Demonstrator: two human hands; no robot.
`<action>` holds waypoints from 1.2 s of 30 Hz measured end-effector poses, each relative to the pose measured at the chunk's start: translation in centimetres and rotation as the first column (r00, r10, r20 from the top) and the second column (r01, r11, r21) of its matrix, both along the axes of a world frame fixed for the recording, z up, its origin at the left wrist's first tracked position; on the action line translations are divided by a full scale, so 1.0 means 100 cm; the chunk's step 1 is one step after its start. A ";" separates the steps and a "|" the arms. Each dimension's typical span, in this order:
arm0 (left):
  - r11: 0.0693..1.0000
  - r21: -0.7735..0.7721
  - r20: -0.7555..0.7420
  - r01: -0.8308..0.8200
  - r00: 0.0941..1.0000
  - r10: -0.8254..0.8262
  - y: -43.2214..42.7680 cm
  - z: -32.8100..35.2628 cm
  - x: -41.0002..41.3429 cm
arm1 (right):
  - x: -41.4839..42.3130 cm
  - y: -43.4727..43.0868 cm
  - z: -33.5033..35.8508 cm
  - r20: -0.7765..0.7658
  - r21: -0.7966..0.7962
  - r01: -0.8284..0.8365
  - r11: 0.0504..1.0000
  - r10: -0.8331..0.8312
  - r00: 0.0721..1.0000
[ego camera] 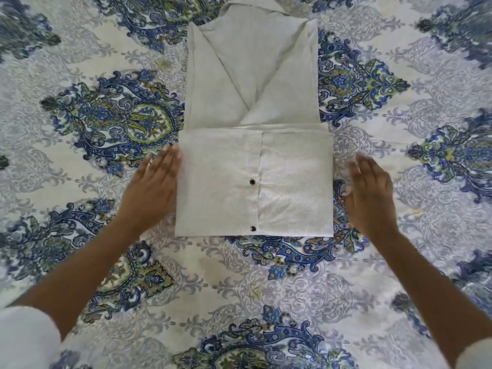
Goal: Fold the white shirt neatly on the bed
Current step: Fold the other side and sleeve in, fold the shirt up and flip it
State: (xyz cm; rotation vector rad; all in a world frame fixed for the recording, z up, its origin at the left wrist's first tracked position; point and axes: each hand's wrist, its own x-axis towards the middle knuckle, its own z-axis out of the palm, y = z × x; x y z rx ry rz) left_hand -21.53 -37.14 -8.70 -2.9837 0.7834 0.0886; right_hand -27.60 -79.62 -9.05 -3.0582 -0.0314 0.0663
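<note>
White shirt [253, 97] lies flat at the centre of the bed [80, 161], whose surface shows a blue-and-green pattern. Head view: the sides of the garment are turned inward and cross in a V over the upper body. The collar [255, 4] lies at the far end. The lower panel [292, 182] is doubled up toward the collar and shows two dark buttons [251, 181]. The left hand [155, 179] has its fingers straight and together and holds nothing. Its fingertips are at the left edge of the lower panel; contact with the cloth looks likely but is not certain. The right hand [370, 187] is motion-blurred, fingers extended and gripping nothing, just beside the right edge; whether it touches cannot be told. Handling, as a judgement: the fabric is light, thin and limp, with no stiffness of its own, so stacked layers may slide or sag when lifted. Take hold at both side edges of the doubled panel near the crease, pinching all layers together, with the palms beneath for support. Do not pull at the buttons or at a single layer; either would open the fold.
</note>
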 end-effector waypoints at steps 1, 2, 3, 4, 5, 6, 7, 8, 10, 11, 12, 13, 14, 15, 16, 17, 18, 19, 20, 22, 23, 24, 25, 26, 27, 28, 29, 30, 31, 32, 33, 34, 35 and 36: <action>0.998 0.027 0.034 0.065 0.997 -0.066 0.007 0.000 0.008 | 0.004 -0.007 -0.001 0.003 -0.018 -0.105 0.994 0.105 0.994; 0.989 0.055 0.053 0.139 0.989 -0.141 0.010 -0.002 0.017 | 0.010 -0.012 -0.003 0.004 -0.048 -0.210 0.976 0.211 0.977; 0.974 0.077 0.057 0.214 0.974 -0.218 0.010 -0.006 0.027 | 0.018 -0.014 -0.006 0.004 -0.088 -0.296 0.951 0.297 0.955; 0.957 0.089 0.057 0.276 0.958 -0.282 0.005 -0.010 0.038 | 0.027 -0.014 -0.009 0.006 -0.127 -0.357 0.925 0.361 0.933; 0.941 0.090 0.064 0.326 0.941 -0.332 -0.002 -0.014 0.047 | 0.036 -0.011 -0.012 0.007 -0.152 -0.401 0.904 0.406 0.914; 0.925 0.086 0.079 0.370 0.923 -0.376 -0.012 -0.018 0.057 | 0.047 -0.007 -0.015 0.008 -0.163 -0.438 0.884 0.445 0.896; 0.911 0.083 0.093 0.403 0.907 -0.410 -0.022 -0.022 0.066 | 0.058 -0.001 -0.017 0.015 -0.167 -0.472 0.865 0.481 0.876; 0.900 0.080 0.104 0.429 0.894 -0.436 -0.031 -0.025 0.076 | 0.069 0.004 -0.021 0.023 -0.164 -0.503 0.849 0.513 0.858; 0.882 0.057 0.095 0.467 0.877 -0.471 -0.042 -0.029 0.089 | 0.083 0.012 -0.028 0.029 -0.139 -0.529 0.837 0.537 0.843; 0.879 0.041 0.070 0.476 0.876 -0.478 -0.044 -0.033 0.094 | 0.087 0.013 -0.032 0.030 -0.120 -0.528 0.841 0.534 0.845; 0.880 0.020 0.035 0.474 0.880 -0.474 -0.043 -0.036 0.096 | 0.088 0.011 -0.036 0.026 -0.102 -0.526 0.844 0.531 0.847; 0.887 -0.008 0.007 0.463 0.887 -0.463 -0.042 -0.039 0.097 | 0.089 0.009 -0.039 0.027 -0.089 -0.529 0.844 0.533 0.846; 0.892 -0.031 -0.009 0.452 0.892 -0.452 -0.042 -0.039 0.097 | 0.089 0.007 -0.040 0.030 -0.079 -0.533 0.842 0.537 0.843; 0.892 -0.044 -0.015 0.450 0.893 -0.450 -0.042 -0.039 0.097 | 0.090 0.006 -0.041 0.034 -0.071 -0.538 0.840 0.541 0.840; 0.891 -0.045 -0.017 0.453 0.891 -0.454 -0.042 -0.038 0.097 | 0.091 0.005 -0.040 0.036 -0.067 -0.544 0.836 0.547 0.836; 0.888 -0.043 -0.015 0.458 0.888 -0.459 -0.041 -0.038 0.096 | 0.091 0.004 -0.039 0.037 -0.068 -0.550 0.832 0.553 0.832; 0.883 -0.042 -0.011 0.467 0.883 -0.468 -0.039 -0.037 0.096 | 0.090 0.003 -0.037 0.043 -0.077 -0.552 0.830 0.556 0.830; 0.877 -0.045 -0.011 0.479 0.877 -0.480 -0.035 -0.037 0.096 | 0.089 0.001 -0.034 0.050 -0.085 -0.552 0.829 0.557 0.829; 0.870 -0.047 -0.013 0.491 0.871 -0.492 -0.030 -0.037 0.095 | 0.089 -0.003 -0.031 0.054 -0.091 -0.556 0.826 0.562 0.825; 0.862 -0.030 -0.001 0.506 0.863 -0.506 -0.021 -0.036 0.092 | 0.089 -0.009 -0.025 0.044 -0.112 -0.576 0.810 0.583 0.812; 0.863 -0.017 0.018 0.504 0.864 -0.504 -0.019 -0.034 0.089 | 0.089 -0.010 -0.023 0.039 -0.126 -0.584 0.802 0.592 0.805; 0.867 -0.011 0.041 0.498 0.867 -0.497 -0.020 -0.032 0.086 | 0.090 -0.007 -0.024 0.036 -0.133 -0.588 0.798 0.596 0.802; 0.872 -0.012 0.063 0.490 0.870 -0.488 -0.023 -0.030 0.084 | 0.092 -0.004 -0.026 0.039 -0.132 -0.588 0.798 0.597 0.801; 0.876 -0.015 0.080 0.482 0.874 -0.479 -0.026 -0.029 0.081 | 0.093 -0.001 -0.030 0.047 -0.127 -0.590 0.797 0.599 0.799; 0.879 -0.020 0.091 0.476 0.876 -0.473 -0.028 -0.028 0.079 | 0.094 0.002 -0.034 0.053 -0.128 -0.592 0.796 0.601 0.797; 0.880 -0.025 0.097 0.473 0.878 -0.469 -0.029 -0.029 0.077 | 0.094 0.004 -0.037 0.050 -0.129 -0.592 0.795 0.602 0.797; 0.882 -0.027 0.098 0.471 0.879 -0.467 -0.030 -0.031 0.077 | 0.094 0.005 -0.038 0.048 -0.131 -0.591 0.796 0.600 0.798; 0.882 -0.031 0.095 0.470 0.880 -0.465 -0.029 -0.032 0.079 | 0.094 0.005 -0.038 0.048 -0.131 -0.589 0.797 0.599 0.799; 0.883 -0.037 0.082 0.468 0.882 -0.464 -0.028 -0.032 0.080 | 0.094 0.006 -0.035 0.052 -0.130 -0.590 0.797 0.600 0.798; 0.883 -0.046 0.065 0.466 0.884 -0.463 -0.026 -0.032 0.081 | 0.093 0.007 -0.032 0.055 -0.127 -0.586 0.801 0.595 0.802; 0.882 -0.051 0.043 0.468 0.884 -0.466 -0.024 -0.029 0.080 | 0.093 0.008 -0.029 0.055 -0.119 -0.580 0.806 0.589 0.806; 0.882 -0.057 0.017 0.468 0.883 -0.468 -0.021 -0.026 0.076 | 0.092 0.010 -0.025 0.054 -0.109 -0.578 0.809 0.585 0.809; 0.881 -0.067 -0.010 0.469 0.883 -0.470 -0.017 -0.024 0.071 | 0.089 0.011 -0.022 0.049 -0.095 -0.578 0.811 0.583 0.811; 0.882 -0.085 -0.043 0.464 0.883 -0.468 -0.014 -0.021 0.063 | 0.085 0.012 -0.019 0.036 -0.074 -0.584 0.808 0.588 0.808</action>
